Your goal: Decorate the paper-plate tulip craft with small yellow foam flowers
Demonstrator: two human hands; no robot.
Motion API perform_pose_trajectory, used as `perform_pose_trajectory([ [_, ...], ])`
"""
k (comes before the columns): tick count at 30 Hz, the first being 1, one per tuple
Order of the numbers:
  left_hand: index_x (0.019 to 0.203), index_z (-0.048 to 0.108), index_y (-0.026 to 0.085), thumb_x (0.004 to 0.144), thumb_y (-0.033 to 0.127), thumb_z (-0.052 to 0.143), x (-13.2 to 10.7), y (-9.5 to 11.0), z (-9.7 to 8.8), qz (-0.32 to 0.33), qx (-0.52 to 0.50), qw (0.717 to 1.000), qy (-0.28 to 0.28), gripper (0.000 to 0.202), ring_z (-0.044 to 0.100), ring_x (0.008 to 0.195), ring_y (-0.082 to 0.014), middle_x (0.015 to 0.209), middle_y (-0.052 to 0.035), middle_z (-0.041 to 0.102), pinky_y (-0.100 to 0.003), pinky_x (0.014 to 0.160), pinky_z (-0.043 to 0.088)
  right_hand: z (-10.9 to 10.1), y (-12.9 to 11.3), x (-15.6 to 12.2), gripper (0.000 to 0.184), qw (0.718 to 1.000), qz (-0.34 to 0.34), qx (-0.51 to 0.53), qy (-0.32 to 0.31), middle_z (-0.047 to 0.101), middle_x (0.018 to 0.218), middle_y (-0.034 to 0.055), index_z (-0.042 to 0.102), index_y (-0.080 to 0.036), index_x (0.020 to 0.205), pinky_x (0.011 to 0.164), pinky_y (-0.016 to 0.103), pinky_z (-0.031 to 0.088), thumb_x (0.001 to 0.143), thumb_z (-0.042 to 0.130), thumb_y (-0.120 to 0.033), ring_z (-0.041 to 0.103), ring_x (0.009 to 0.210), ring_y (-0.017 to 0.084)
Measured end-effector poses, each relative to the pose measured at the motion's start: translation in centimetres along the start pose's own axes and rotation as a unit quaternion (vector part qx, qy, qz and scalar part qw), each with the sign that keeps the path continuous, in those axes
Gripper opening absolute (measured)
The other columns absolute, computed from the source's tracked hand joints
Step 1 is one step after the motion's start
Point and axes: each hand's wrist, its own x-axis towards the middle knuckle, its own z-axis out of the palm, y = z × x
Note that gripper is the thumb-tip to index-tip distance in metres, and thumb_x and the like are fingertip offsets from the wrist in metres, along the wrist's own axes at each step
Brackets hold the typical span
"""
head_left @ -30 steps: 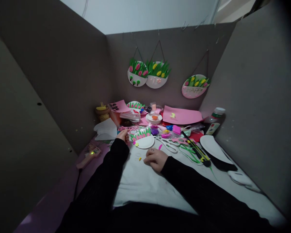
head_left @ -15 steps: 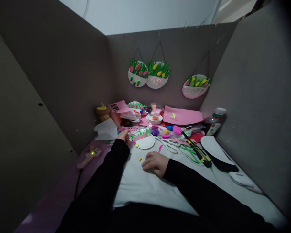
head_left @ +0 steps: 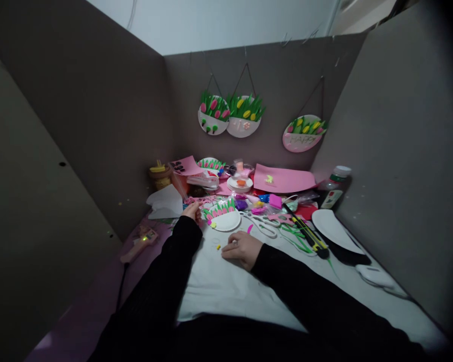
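Observation:
My left hand (head_left: 192, 212) is raised just left of a white half paper plate (head_left: 226, 221) decorated with pink tulips, green leaves and small pink and yellow flowers. Its fingers are curled together, and whatever they may hold is too small to make out. My right hand (head_left: 243, 249) rests on the pale cloth (head_left: 219, 286), palm down, its fingers stretched to the left and slightly bent. Just beyond those fingertips sits a tiny yellow piece of clay (head_left: 218, 247). Past the knuckles, a pink curved strip (head_left: 249, 229) lies on the cloth. What is under my right palm is hidden.
White scissors (head_left: 262, 223), green strips (head_left: 296, 236) and a yellow-black cutter (head_left: 311, 239) lie to the right. Another white half plate (head_left: 334, 229) and a bottle (head_left: 334, 188) are farther right. A pink glue gun (head_left: 138, 246) lies at left. Decorated plates (head_left: 245, 123) hang on the back panel.
My right hand has shifted very slightly, its fingers a little more bent. My left hand stays beside the decorated plate. The whole view has tilted slightly.

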Motion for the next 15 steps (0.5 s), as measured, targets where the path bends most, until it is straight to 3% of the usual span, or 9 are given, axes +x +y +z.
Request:
perform_pose_trajectory([
  [3,0.076,0.054,0.015,0.064,0.036,0.066,-0.01,-0.01,-0.02,0.001,0.001,1.000,0.003,0.027,0.022,0.030,-0.0020,0.039,0.0107,0.026,-0.017,0.035,0.010,-0.34,0.39,-0.42,0.035,0.999,0.025,0.021,0.022,0.069,0.092,-0.0019,0.064,-0.028,0.092,0.071,0.033,0.034,0.065,0.052,-0.010,0.051,0.082,0.019],
  [6,0.076,0.054,0.015,0.063,0.036,0.066,-0.06,-0.02,0.03,0.000,0.003,1.000,0.004,0.027,0.023,0.031,-0.0021,0.039,0.0104,0.027,-0.017,0.035,0.012,-0.29,0.33,-0.53,0.038,0.998,0.002,0.051,0.020,0.069,0.090,-0.0041,0.064,-0.028,0.091,0.075,0.033,0.034,0.061,0.053,-0.008,0.052,0.087,0.018],
  [12,0.074,0.053,0.016,0.063,0.034,0.067,-0.01,0.00,0.07,-0.004,0.006,1.000,0.006,0.026,0.023,0.030,-0.0020,0.038,0.0105,0.027,-0.017,0.035,0.010,-0.25,-0.40,0.27,0.025,1.000,0.015,-0.007,-0.012,0.068,0.095,0.0005,0.063,-0.027,0.095,0.072,0.032,0.035,0.074,0.053,-0.017,0.052,0.085,0.017],
  [15,0.074,0.053,0.015,0.062,0.035,0.067,0.05,0.02,0.07,-0.006,0.006,1.000,0.003,0.027,0.023,0.030,-0.0019,0.038,0.0107,0.026,-0.017,0.035,0.010,-0.51,-0.35,0.10,0.023,1.000,0.013,-0.011,-0.014,0.068,0.093,0.0010,0.063,-0.026,0.093,0.073,0.033,0.035,0.073,0.054,-0.018,0.052,0.085,0.018],
])
